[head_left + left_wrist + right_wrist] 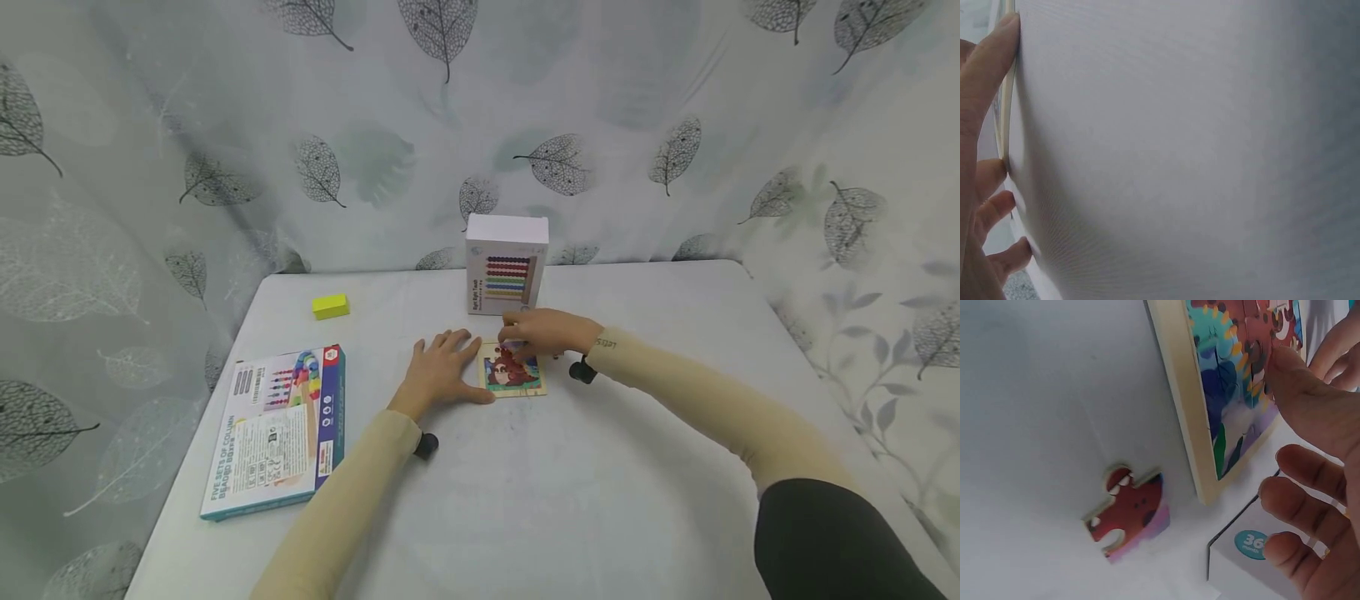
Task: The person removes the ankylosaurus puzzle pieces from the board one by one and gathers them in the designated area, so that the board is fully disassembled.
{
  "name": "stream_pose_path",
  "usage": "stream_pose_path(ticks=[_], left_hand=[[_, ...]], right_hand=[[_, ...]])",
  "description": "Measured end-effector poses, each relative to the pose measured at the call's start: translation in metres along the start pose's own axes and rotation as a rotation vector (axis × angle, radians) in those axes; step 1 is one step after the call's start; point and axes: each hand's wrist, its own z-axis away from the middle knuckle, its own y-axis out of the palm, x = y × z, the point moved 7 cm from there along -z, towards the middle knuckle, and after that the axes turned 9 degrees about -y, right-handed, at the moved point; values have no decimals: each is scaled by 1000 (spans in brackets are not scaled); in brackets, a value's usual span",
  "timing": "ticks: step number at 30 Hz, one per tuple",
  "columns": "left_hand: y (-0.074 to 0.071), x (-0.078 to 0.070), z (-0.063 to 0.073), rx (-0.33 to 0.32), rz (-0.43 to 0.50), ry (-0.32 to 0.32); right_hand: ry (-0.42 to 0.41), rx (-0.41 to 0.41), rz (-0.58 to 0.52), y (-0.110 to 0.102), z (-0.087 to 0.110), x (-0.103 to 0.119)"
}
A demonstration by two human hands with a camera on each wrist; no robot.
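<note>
- Your left hand (444,375) lies spread at the left side of a pale wooden-framed jigsaw puzzle (511,372) showing a mostly red picture. The fingers are stretched apart, gripping nothing; the thumb touches the frame near its near left corner and the forefinger reaches toward its far left corner, probably to brace it against sliding.
- Your right hand (549,331) comes over the puzzle's far right part. Its thumb rests on the red pieces while the visible fingers bend loosely clear of the surface, which looks like pressing rather than pinching. You cannot tell whether a gap lies beneath it.
- The puzzle lies flat on the white-covered table (600,500), nearer the far edge than the near one, probably so that both your hands can reach it easily.
- A red-and-purple jigsaw piece (1132,512) lies loose on the table, just beside the frame's right edge near its far corner, probably put there to be within your right hand's reach.
- A white cardboard box with printed rows of coloured beads (506,265) stands upright by the table's far edge, just behind your right hand.
- A flat white-and-blue bead-set box (277,429) lies along the left edge, and a small yellow block (331,307) sits near the far left corner, both seemingly kept aside to leave working room.
</note>
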Motion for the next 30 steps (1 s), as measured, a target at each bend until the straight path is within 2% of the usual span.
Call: stream_pose_path(ticks=[8, 15, 25, 30], left_hand=[[3, 2, -1, 6, 4, 2], [4, 1, 0, 12, 17, 5], [1, 0, -1, -7, 13, 7], [0, 0, -1, -5, 3, 1]], right_hand=[[5, 57, 8, -1, -15, 0], [36, 125, -33, 15, -22, -6], [13, 107, -4, 15, -27, -7], [15, 93, -26, 14, -28, -7]])
